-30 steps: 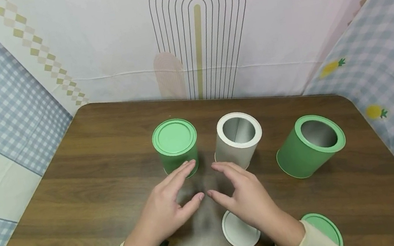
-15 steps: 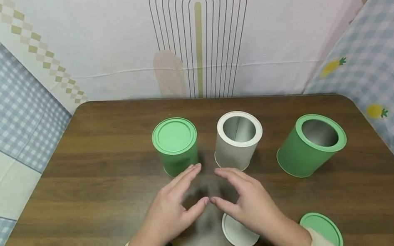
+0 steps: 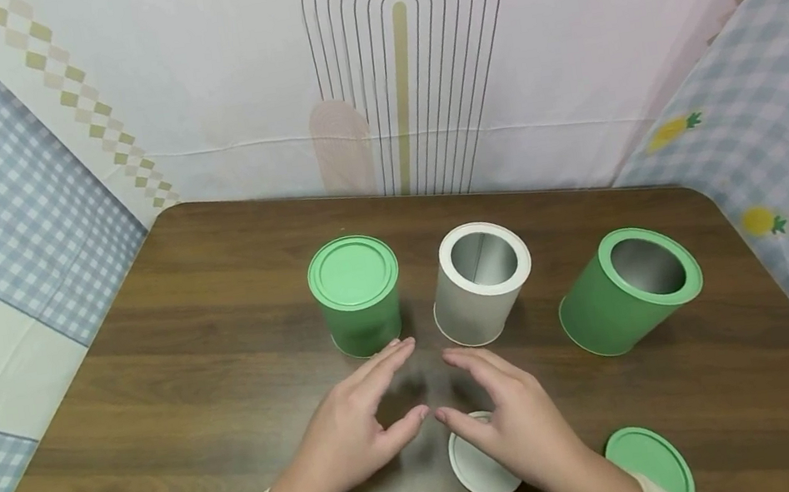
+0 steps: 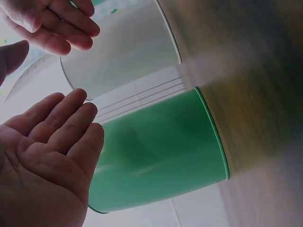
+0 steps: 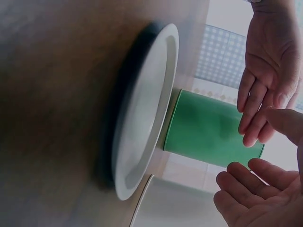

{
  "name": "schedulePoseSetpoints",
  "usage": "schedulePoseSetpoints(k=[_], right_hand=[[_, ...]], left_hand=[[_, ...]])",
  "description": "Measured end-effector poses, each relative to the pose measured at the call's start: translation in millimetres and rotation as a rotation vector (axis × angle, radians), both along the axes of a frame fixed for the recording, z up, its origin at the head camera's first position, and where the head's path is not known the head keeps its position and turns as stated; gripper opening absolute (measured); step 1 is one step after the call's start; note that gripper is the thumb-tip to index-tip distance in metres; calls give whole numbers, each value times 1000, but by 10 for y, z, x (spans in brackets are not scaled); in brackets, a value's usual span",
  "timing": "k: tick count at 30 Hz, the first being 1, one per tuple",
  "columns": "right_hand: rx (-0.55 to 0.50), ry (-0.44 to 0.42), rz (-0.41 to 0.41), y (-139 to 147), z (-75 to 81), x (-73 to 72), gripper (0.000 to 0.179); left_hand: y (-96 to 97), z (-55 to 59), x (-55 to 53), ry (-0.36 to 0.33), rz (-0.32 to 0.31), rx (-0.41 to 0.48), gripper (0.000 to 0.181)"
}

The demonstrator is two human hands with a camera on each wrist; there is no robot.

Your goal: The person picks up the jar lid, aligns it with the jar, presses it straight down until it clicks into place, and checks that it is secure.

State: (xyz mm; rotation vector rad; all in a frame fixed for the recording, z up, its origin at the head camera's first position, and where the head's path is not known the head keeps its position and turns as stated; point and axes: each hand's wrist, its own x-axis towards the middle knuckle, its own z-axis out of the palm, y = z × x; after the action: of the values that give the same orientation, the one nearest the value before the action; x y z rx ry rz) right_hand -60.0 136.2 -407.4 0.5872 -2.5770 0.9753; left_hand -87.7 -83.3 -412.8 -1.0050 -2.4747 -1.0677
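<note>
My left hand [image 3: 348, 433] and right hand [image 3: 523, 421] are holding nothing; the lidded green can [image 3: 358, 293] and open-topped white can [image 3: 475, 314] are standing apart; the table [image 3: 158, 397] is spreading leftward to its edge.

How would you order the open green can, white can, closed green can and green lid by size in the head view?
1. Open green can
2. White can, closed green can: look alike
3. Green lid, partly hidden
</note>
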Motion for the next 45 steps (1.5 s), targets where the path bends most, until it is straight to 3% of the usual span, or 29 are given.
schedulePoseSetpoints(k=[24, 45], right_hand=[[33, 1, -29, 113, -24, 165, 55], [64, -83, -65, 195, -80, 303, 60]], left_hand=[[74, -58, 82, -3, -66, -55, 69], [129, -94, 131, -133, -111, -156, 74]])
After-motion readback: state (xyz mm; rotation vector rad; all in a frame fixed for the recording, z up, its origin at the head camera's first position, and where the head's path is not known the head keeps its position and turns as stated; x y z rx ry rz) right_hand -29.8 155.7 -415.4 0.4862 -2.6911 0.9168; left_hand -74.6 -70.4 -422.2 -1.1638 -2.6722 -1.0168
